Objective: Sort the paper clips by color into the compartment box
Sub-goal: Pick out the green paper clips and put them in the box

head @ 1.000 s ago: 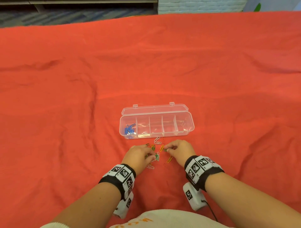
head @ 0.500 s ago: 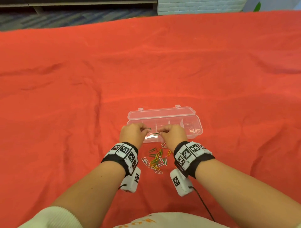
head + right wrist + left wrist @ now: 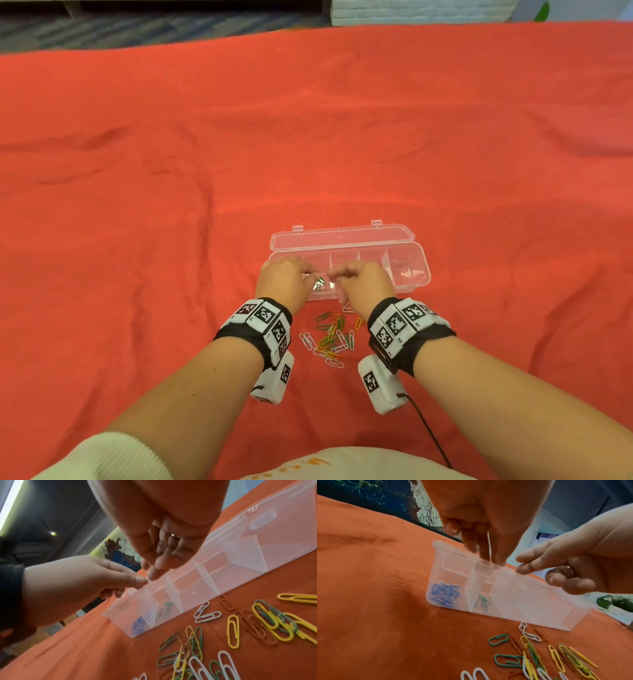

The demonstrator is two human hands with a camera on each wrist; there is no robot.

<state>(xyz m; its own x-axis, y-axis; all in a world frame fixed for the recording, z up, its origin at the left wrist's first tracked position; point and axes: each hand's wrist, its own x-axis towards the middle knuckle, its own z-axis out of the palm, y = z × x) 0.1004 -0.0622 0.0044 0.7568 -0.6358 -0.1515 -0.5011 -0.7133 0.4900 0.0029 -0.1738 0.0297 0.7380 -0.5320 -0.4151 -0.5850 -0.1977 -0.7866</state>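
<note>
The clear compartment box [image 3: 409,274] lies open on the red cloth, its lid flat behind it. Blue clips [image 3: 444,595] fill the leftmost compartment, and green clips [image 3: 483,601] lie in the second. My left hand [image 3: 306,274] hovers over that second compartment, fingertips down, pinching a thin white clip [image 3: 489,545] seen edge-on. My right hand [image 3: 334,279] is close beside it over the box's front wall, fingers loosely bent, with nothing seen between them. A loose pile of mixed clips [image 3: 330,337] in green, yellow, white and red lies between my wrists.
The three right-hand compartments [image 3: 240,555] look bare. Wrinkled red cloth [image 3: 171,205] covers the whole surface around the box. A black cable [image 3: 428,431] trails from my right wrist camera.
Both hands rose from the clip pile and moved forward over the box's left part. A green clip held near the left hand half a second ago now lies in the second compartment.
</note>
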